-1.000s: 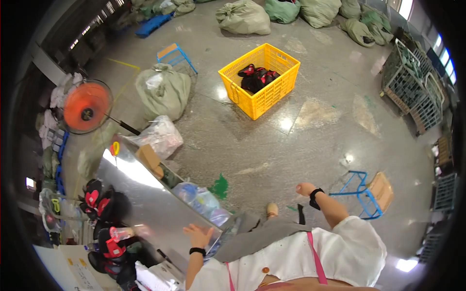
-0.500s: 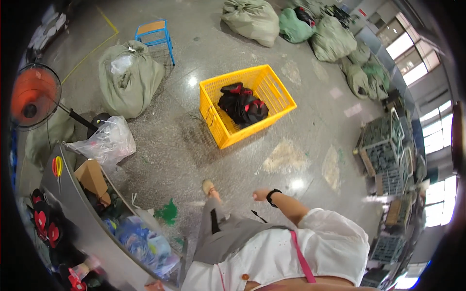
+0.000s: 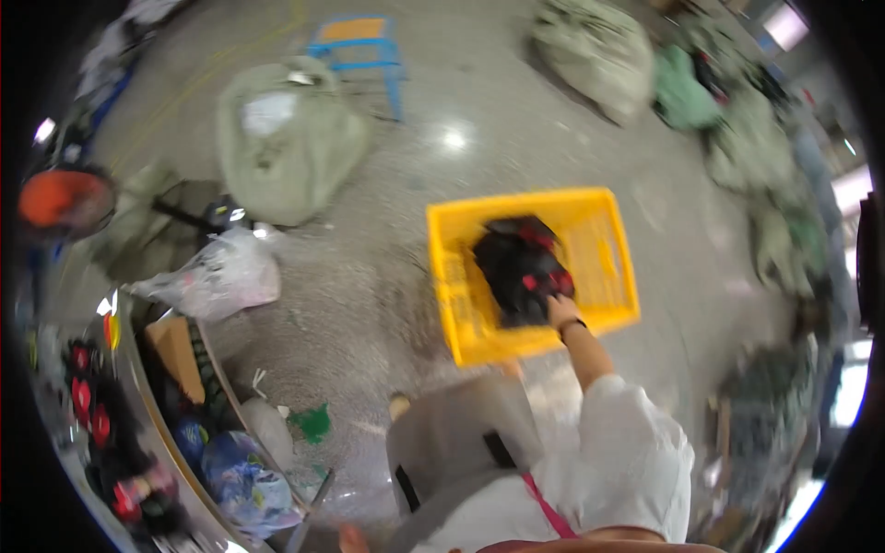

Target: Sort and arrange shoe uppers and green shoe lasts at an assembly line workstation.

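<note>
A yellow plastic crate (image 3: 442, 276) stands on the floor in front of me, with several black items with red parts (image 3: 512, 267) heaped inside. My right hand (image 3: 560, 310), with a dark band at its wrist, reaches over the crate's near side. Its fingers meet the near right part of the heap, but blur hides whether they grip anything. Down at the lower edge, only a small smeared part of my left hand (image 3: 351, 539) shows, near the bench's end. Its fingers cannot be made out.
On the left, a grey bench (image 3: 152, 396) holds scissors (image 3: 112, 330) and black-red pieces (image 3: 83, 396). Beyond it are a clear plastic bag (image 3: 221, 276), a large sack (image 3: 290, 147), a fan (image 3: 64, 198) and a blue stool (image 3: 355, 46). More sacks (image 3: 599, 55) lie far right.
I have bent forward and moved closer to the crate. My right hand has gone from beside my body down into the crate, onto the black and red items. The view has shifted and blurred.
</note>
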Demonstrator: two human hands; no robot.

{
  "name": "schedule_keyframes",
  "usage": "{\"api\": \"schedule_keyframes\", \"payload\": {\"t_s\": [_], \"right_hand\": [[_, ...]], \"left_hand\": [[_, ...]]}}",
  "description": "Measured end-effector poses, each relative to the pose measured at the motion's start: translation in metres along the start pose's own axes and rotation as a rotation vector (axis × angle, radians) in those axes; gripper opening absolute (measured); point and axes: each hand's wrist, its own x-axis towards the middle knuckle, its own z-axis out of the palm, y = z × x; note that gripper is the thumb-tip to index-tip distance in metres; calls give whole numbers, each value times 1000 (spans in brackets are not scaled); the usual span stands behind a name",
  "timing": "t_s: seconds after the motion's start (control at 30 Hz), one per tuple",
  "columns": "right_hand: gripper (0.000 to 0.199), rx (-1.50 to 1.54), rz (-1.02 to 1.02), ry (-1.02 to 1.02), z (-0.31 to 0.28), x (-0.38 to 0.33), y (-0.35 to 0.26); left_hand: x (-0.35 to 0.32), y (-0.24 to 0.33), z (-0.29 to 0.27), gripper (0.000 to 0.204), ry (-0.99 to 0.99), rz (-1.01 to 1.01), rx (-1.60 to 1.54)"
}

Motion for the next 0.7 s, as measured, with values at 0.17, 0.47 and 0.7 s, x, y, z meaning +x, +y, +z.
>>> {"api": "schedule_keyframes", "payload": {"t_s": [0.17,0.47,0.7], "right_hand": [[40,-420,-195,-161,39,143,32],[57,-819,-766,-322,208,268,63],[32,-778,-646,-298,144,252,100]], "left_hand": [[-48,-32,100,62,396,62,-8],[-195,-58,159,55,674,-141,252],[-275,-88,189,50,652,-284,217]]}}
